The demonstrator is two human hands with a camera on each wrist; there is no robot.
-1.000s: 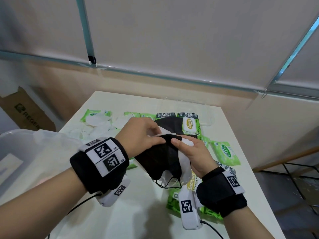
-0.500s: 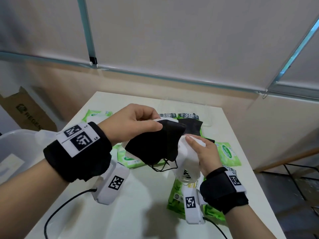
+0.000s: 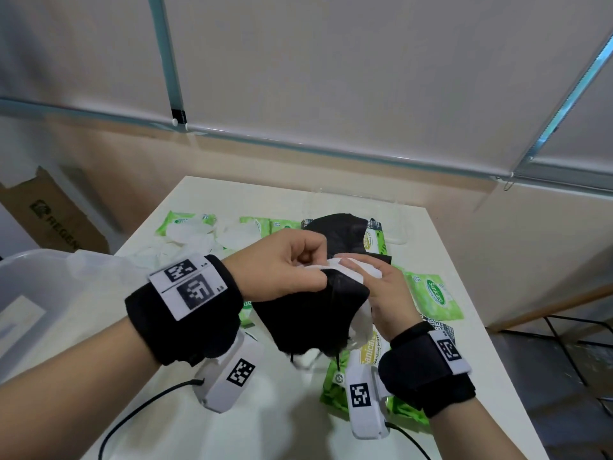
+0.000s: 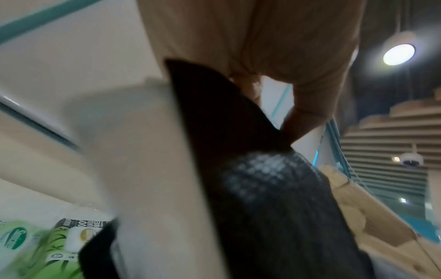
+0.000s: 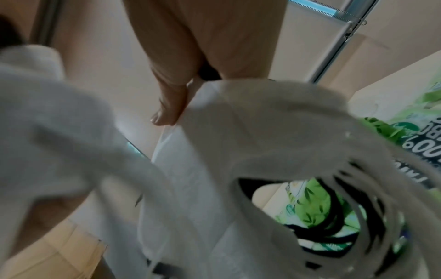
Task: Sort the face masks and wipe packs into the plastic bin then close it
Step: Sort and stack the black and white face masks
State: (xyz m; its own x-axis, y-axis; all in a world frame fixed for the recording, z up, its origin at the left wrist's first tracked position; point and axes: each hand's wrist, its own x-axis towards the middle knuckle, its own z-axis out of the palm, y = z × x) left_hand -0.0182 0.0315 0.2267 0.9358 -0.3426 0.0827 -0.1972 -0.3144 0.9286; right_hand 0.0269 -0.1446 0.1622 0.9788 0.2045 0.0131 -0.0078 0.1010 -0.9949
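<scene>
Above the middle of the table [image 3: 265, 426] both hands hold masks. My left hand [image 3: 292, 270] pinches the top edge of a black face mask [image 3: 308, 313] that hangs below it; the same black mask [image 4: 250, 169] fills the left wrist view. My right hand [image 3: 374, 283] grips a white face mask [image 3: 360, 323] pressed against the black one, and the white mask [image 5: 238, 151] hangs under its fingers. Green wipe packs [image 3: 434, 293] lie scattered on the table. Another black mask [image 3: 338, 230] and white masks [image 3: 189, 234] lie further back. The clear plastic bin [image 3: 30, 293] stands at the left.
A clear lid [image 3: 391, 220] lies at the table's far edge. A cardboard box [image 3: 49, 214] sits on the floor at the left. Cables [image 3: 139, 410] trail from the wrist cameras over the near table. A dark metal frame [image 3: 577, 353] stands on the floor at the right.
The hands drew apart with the black mask in the left and the white in the right, then came back together. Now the two masks are pressed side by side.
</scene>
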